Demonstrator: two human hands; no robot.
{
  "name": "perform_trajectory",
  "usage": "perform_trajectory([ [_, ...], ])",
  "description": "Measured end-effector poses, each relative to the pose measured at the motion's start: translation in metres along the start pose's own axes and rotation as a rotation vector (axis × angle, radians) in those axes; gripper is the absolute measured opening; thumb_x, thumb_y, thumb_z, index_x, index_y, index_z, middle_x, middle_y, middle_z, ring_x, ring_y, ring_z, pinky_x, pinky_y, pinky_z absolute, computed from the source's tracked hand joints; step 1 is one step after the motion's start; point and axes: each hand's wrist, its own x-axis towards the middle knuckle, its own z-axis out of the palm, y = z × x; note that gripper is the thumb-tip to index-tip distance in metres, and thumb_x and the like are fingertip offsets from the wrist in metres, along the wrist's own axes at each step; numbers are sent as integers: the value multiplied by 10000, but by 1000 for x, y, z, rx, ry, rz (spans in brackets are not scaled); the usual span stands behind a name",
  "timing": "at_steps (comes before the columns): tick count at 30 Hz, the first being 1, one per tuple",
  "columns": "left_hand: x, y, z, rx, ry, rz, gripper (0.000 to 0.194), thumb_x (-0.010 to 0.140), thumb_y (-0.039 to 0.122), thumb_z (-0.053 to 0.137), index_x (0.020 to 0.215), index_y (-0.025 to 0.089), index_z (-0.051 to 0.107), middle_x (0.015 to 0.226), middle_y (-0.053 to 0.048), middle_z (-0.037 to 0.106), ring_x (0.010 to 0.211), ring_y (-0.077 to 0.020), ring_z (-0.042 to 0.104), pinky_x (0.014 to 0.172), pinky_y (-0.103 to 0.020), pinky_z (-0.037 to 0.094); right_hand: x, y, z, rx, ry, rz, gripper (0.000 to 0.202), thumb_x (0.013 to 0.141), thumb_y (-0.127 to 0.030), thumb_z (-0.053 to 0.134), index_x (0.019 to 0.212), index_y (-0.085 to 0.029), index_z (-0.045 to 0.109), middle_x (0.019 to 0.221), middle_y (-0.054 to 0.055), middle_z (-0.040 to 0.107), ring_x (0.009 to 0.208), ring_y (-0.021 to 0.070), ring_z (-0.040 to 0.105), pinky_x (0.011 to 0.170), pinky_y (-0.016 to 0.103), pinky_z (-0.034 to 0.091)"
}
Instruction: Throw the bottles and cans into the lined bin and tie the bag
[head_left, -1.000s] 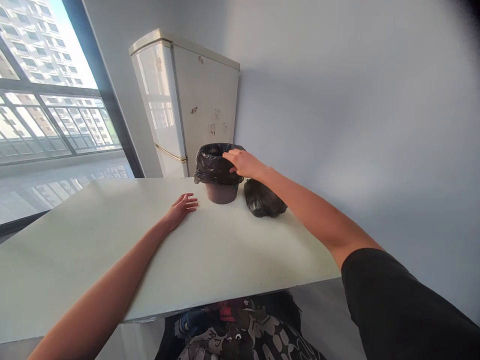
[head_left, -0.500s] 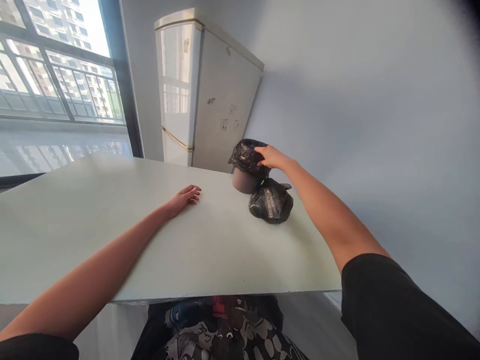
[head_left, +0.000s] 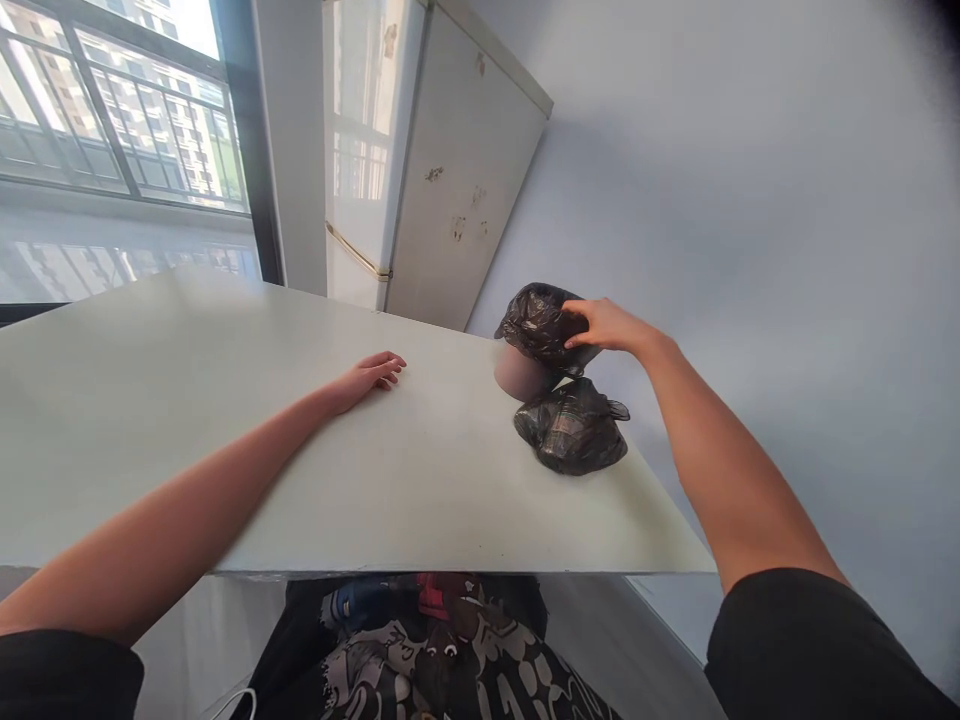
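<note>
Landmark: table (head_left: 420, 450). Right hand (head_left: 604, 325) pinches the black liner on the bin (head_left: 525, 372), at the table's wall side. Knotted black bag (head_left: 574, 428) sits nearer, just beside. Left hand (head_left: 367, 378) lies on the table, empty, fingers loosely curled.

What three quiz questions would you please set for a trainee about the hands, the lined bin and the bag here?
1. True or false: the left hand rests on the pale, smooth-topped table and holds nothing.

2. Where is the right hand?
A) On the refrigerator door
B) At the thin black plastic liner over the round brown bin
C) Flat on the tabletop

3. Fill in "nearer to" or "farther from": the bulging black plastic bag lies ____ the person than the bin does.

Key: 1 true; 2 B; 3 nearer to.
</note>
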Motion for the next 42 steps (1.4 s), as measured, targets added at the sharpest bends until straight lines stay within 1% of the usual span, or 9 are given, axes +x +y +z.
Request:
perform_trajectory([
  [4,0,-1,0,2,0,22,533,794,688,809,1029,210,777,1105,-91,660,918,-216,631,778,-322,509,-29,11,1,219,319,-57,609,750,-530,880,1241,-230,682,1203,122,747,1128,287,701,939,409,548],
  [8,-1,1,4,90,23,60,551,800,721,778,1033,222,767,1082,-77,667,929,-219,631,779,-320,508,-57,43,27,365,663,253,465,958,-644,608,1052,-196,689,1100,154,759,1021,255,726,867,395,578],
  [11,-5,4,8,188,41,90,524,817,717,754,1022,235,762,1057,-67,683,914,-224,627,766,-323,503,-85,57,58,371,399,580,479,948,-651,611,994,-186,715,1097,166,780,1008,277,727,860,394,575],
  [15,-11,10,15,253,21,99,491,854,701,724,1022,241,759,1068,-69,689,930,-235,620,767,-324,495,-129,43,86,420,-86,664,466,858,-647,744,980,-197,749,1150,149,795,1046,303,738,865,360,566],
  [22,-21,17,33,259,-131,160,451,936,658,681,1063,234,765,1055,-87,703,971,-250,630,812,-336,515,-163,-35,111,597,-176,405,371,884,-594,731,886,-223,724,973,83,792,767,263,712,560,323,548],
  [26,-33,25,49,156,-260,162,507,942,664,683,1206,234,738,1197,-117,724,1109,-294,655,918,-386,543,-132,-95,140,792,-144,197,269,895,-480,741,892,-216,692,870,46,736,563,178,604,420,297,494],
  [29,-38,30,55,148,-245,164,549,947,661,680,1318,258,697,1315,-108,704,1240,-316,625,1008,-402,533,-95,-128,153,1032,-151,9,253,862,-400,781,997,-220,664,975,44,735,707,188,680,524,302,589],
  [36,-33,40,45,460,89,424,389,1007,573,605,1177,241,717,1241,-108,685,1168,-294,647,1026,-443,519,-53,-139,157,1066,107,-168,301,813,-257,759,1100,-199,691,1110,68,736,998,208,703,837,336,587],
  [42,-57,62,64,606,22,623,423,1071,522,497,1339,245,671,1321,-125,687,1259,-322,613,1126,-496,464,-73,-137,164,1269,262,-197,220,882,-380,780,1010,-213,717,1038,62,717,1004,216,692,956,392,577],
])
